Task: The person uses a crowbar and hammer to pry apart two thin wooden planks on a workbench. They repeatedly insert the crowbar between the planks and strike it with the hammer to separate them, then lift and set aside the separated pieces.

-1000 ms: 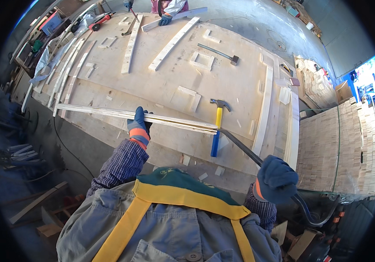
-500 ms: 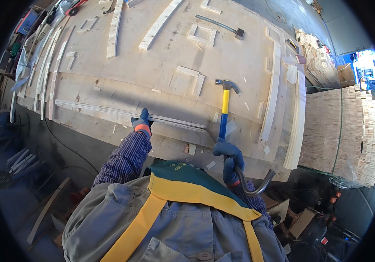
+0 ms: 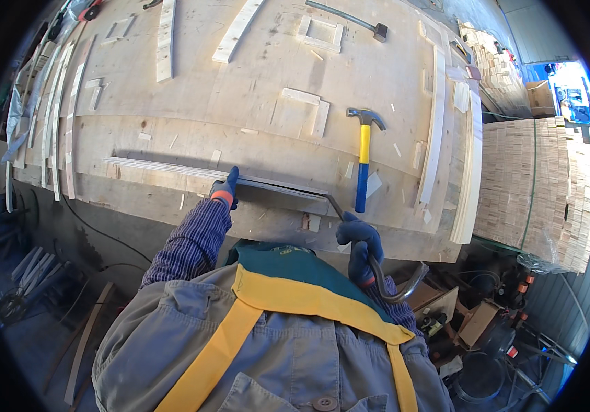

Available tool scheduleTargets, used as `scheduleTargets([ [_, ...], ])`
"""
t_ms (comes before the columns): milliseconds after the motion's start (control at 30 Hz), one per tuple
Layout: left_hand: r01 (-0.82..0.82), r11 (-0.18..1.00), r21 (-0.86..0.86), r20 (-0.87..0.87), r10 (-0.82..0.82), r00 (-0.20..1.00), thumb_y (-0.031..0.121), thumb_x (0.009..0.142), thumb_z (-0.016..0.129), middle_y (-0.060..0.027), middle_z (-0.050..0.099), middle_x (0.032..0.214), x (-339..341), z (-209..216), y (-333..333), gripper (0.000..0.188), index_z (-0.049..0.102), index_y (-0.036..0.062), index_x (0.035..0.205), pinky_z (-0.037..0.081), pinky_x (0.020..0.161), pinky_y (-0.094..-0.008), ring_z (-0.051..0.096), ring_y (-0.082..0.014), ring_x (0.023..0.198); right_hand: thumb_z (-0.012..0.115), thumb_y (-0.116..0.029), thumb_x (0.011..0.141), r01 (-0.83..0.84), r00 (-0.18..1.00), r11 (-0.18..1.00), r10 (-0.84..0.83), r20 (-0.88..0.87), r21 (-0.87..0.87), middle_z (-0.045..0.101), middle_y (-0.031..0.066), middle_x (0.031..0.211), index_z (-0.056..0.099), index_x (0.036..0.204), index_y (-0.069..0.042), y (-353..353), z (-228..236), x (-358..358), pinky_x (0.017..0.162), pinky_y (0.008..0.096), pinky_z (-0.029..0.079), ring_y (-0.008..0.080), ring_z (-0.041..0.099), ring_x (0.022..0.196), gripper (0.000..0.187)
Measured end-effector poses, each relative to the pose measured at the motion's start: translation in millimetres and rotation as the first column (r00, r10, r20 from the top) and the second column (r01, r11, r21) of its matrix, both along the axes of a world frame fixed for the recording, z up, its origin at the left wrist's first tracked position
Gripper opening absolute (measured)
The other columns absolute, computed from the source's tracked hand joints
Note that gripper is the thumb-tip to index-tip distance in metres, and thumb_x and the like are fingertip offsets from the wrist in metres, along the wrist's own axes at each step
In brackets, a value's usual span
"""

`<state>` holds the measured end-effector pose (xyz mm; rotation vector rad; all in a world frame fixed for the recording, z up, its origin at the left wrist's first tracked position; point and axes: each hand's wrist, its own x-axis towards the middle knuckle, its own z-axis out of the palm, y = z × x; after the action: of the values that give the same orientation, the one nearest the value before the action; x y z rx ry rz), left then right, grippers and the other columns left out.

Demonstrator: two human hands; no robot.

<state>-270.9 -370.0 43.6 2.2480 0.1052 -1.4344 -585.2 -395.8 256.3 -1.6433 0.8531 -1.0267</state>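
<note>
My left hand, in a blue work glove with an orange cuff, is closed on a bundle of thin, pale wooden strips lying crosswise near the front of the table. Its thumb points away from me over the strips. To the right, my gloved right hand is wrapped round a dark metal pry bar. The hooked end curves out below that hand, while the narrow end meets the right end of the strips. Whether the tip sits between the strips cannot be made out. A claw hammer with a yellow and blue handle lies just beyond.
The plywood table carries small wooden frame pieces, a long-handled mallet and long boards at the right. More strips overhang its left edge. A strapped wood stack stands right; cardboard boxes sit below.
The view has shifted, so the table appears higher in it. Against the table, the strips and both hands have come slightly toward me. Both grips are kept.
</note>
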Motion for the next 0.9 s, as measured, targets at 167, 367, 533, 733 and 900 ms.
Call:
scheduleTargets([
  [167,0.157,0.987,-0.033,-0.063,-0.158,0.985,0.063,0.076,0.061,-0.0075,0.049,0.061,-8.7,21.1,4.9,0.059,0.054,0.006,0.089,0.041,0.042,-0.0361,0.049,-0.0216,0.045,0.041,-0.043,0.097,-0.014,0.999,1.0,0.013,0.038,0.023,0.055,0.0056,0.075,0.057,0.094,-0.001,-3.7,-6.7,-3.2,0.097,0.0433,0.04,0.0141,0.053,0.069,0.045],
  [367,0.875,0.478,-0.081,0.672,-0.622,0.402,0.048,0.076,0.066,-0.0131,0.06,0.105,-61.9,71.5,9.9,0.057,0.054,0.0104,0.117,0.046,0.086,-0.0419,0.057,-0.0305,0.1,0.046,-0.028,0.098,-0.09,0.99,0.993,0.082,0.111,0.072,0.052,0.0032,0.073,0.058,0.1,-0.002,-9.0,-12.4,-20.8,0.073,0.029,0.044,0.0135,0.048,0.066,0.029],
  [533,0.935,-0.071,0.347,0.659,-0.691,-0.297,0.048,0.075,0.065,-0.0086,0.05,0.125,-88.2,87.7,-25.8,0.064,0.046,0.014,0.126,0.038,0.097,-0.0457,0.044,-0.0263,0.12,0.048,-0.033,0.095,-0.214,0.974,0.977,0.212,0.074,0.008,0.055,0.0035,0.072,0.06,0.1,-0.004,-3.4,-11.3,-41.9,0.091,0.0401,0.043,0.0173,0.054,0.069,0.032],
  [733,0.908,-0.229,0.351,0.417,-0.829,-0.371,0.048,0.075,0.066,-0.0071,0.053,0.119,-102.4,47.2,-50.8,0.062,0.046,0.0192,0.126,0.037,0.097,-0.044,0.051,-0.0261,0.112,0.049,-0.038,0.094,-0.242,0.97,0.968,0.243,-0.003,0.066,0.058,0.0041,0.074,0.062,0.099,-0.006,-12.3,-9.9,-60.2,0.102,0.0464,0.034,0.0205,0.056,0.072,0.036],
  [900,0.904,-0.04,0.426,0.608,-0.727,-0.319,0.044,0.075,0.066,-0.0009,0.057,0.096,-109.6,5.0,-38.4,0.037,0.054,0.0213,0.102,0.041,0.084,-0.0414,0.057,-0.0224,0.094,0.05,-0.035,0.095,-0.251,0.966,0.96,0.257,-0.034,0.126,0.056,0.0031,0.071,0.063,0.098,-0.004,-25.6,-1.6,-53.5,0.093,0.0402,0.038,0.0174,0.053,0.068,0.033],
])
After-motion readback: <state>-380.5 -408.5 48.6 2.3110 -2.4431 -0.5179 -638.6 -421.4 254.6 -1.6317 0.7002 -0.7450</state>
